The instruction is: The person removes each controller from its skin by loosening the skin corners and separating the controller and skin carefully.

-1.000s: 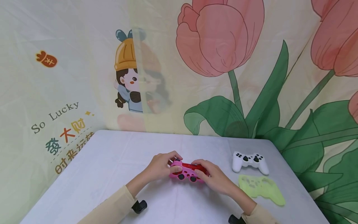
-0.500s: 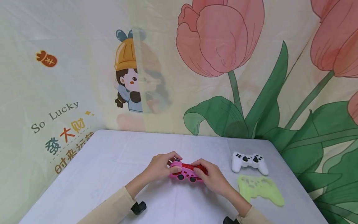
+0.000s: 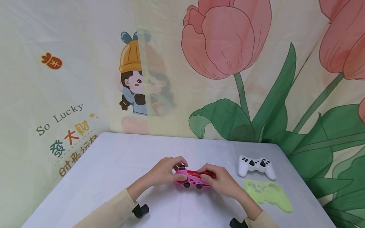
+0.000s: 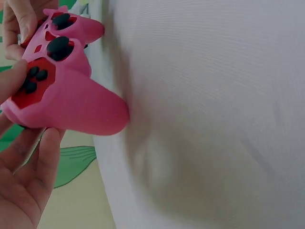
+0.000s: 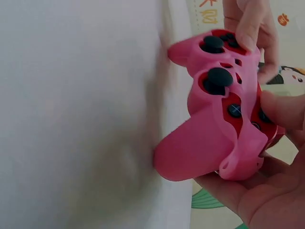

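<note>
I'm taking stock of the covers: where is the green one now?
In the head view, the green cover lies on the right side of the table, nearer the person than the white controller and right of the right hand.

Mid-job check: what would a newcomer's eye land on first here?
First, the pink cover, partly over a red controller, between the left hand's grip and the right hand's grip, low in the head view. Next, the huge pink tulips on the backdrop behind. Then the white controller on the table's right side, with the pale green cover lying nearer the camera.
</note>
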Motion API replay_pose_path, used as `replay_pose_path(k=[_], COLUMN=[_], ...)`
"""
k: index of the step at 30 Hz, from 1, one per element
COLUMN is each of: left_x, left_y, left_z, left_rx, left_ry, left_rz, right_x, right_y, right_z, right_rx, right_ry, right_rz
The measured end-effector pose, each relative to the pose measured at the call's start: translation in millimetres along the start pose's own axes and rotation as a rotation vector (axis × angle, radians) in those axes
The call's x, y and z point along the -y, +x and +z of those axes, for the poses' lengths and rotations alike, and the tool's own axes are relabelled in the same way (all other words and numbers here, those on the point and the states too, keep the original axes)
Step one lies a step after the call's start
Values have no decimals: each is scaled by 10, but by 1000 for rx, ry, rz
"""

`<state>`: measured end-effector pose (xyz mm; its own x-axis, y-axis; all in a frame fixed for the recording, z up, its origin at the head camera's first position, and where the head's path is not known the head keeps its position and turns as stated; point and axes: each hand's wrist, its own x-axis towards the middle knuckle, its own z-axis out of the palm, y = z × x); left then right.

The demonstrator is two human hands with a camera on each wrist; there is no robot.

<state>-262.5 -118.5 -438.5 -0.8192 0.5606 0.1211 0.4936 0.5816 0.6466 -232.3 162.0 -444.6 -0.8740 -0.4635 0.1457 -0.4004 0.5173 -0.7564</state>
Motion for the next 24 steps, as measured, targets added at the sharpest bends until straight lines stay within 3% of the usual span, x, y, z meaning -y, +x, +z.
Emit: replay_pose_path(k=[5, 10, 16, 24], left_x=[-26, 28, 65, 34], left_y=[25, 89, 217, 365], left_z=[-15, -34, -91, -148], left_rx=[61, 114, 240, 369], left_ry=[-12, -62, -128, -92], left_rz=[30, 106, 179, 242], right_x=[-60, -110, -127, -152], right_y=[-7, -10, -24, -56], right_z=[-97, -127, -125, -95], right_rx=[44, 69, 67, 48], right_ry=[14, 38, 62, 83], right_rz=[-39, -58, -55, -55])
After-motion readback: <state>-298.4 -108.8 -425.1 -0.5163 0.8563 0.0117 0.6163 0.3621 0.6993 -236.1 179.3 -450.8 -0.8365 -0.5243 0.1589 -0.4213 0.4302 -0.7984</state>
